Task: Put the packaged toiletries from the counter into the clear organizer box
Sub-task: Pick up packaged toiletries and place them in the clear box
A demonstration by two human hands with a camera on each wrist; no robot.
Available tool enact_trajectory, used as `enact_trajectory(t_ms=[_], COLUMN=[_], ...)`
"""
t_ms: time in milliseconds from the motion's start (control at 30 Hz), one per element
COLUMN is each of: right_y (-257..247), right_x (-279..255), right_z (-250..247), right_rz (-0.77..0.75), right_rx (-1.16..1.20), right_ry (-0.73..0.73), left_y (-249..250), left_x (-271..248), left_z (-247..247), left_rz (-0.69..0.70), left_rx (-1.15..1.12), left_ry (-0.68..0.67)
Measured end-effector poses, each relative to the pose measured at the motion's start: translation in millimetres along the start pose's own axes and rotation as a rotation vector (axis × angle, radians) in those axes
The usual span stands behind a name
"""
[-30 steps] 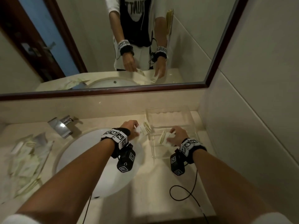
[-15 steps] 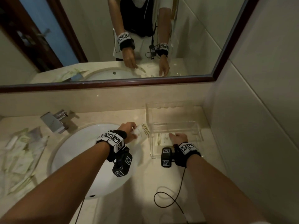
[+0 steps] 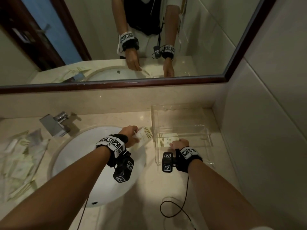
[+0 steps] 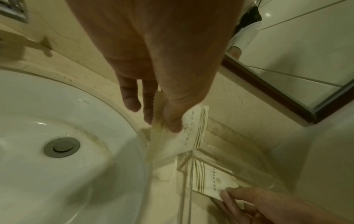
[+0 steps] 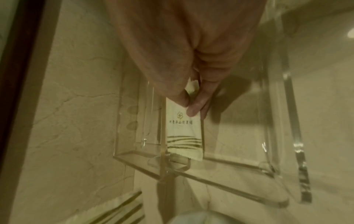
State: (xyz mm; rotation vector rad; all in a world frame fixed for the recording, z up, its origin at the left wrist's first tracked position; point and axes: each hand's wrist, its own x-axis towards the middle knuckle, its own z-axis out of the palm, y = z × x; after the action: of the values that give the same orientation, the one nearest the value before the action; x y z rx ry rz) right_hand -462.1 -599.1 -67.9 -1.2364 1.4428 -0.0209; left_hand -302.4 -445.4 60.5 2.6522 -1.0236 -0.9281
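**Two hands, two packets, one clear box**

A big mirror fills the top of the head view. Under it lies a pale stone counter. One round white sink sits in the lower left middle, with one shiny tap up and to its left. A loose pile of packets lies at the far left edge; they overlap too much to count.

One clear organizer box stands on the counter right of the middle, in the corner by the wall.

The left hand is in the middle of the head view, over the sink's rim. Its thumb and fingers pinch one white packet near the packet's top end. The rest of the packet hangs below the fingers. Its low corner is just beside the box's left wall, outside the box.

The right hand is inside the box, near its front. Its thumb and fingers pinch a second white packet by one short end. That packet stretches away from the fingertips toward the box's left wall. It has a small flower mark and dark stripes.

One thin black cable loops on the counter at the bottom.
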Motion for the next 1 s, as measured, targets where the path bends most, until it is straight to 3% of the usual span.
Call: enact_trajectory(t_ms=[200,500,700,1000], right_y=[-2.6,-0.4,5.8,11.7], right_x=[-3.0,-1.3,-11.9,-36.8], right_z=[3.0,4.5,-7.4,-41.1], right_rz=[-0.013,-0.006,-0.117,-0.184], right_rx=[0.055,0.266,-0.109,-0.177], right_ry=[0.049,-0.038,0.21,0.239], left_y=[-2.5,-0.7,3.9,26.2], left_x=[0.6,-0.8,-0.2,-4.2], left_z=[1.1,2.7,4.6,19.6], left_rz=[-0.018,-0.016,-0.012,0.021], left_rx=[-0.017,-0.02,-0.021,-0.028], left_ry=[-0.012,-0.013,-0.029,-0.134])
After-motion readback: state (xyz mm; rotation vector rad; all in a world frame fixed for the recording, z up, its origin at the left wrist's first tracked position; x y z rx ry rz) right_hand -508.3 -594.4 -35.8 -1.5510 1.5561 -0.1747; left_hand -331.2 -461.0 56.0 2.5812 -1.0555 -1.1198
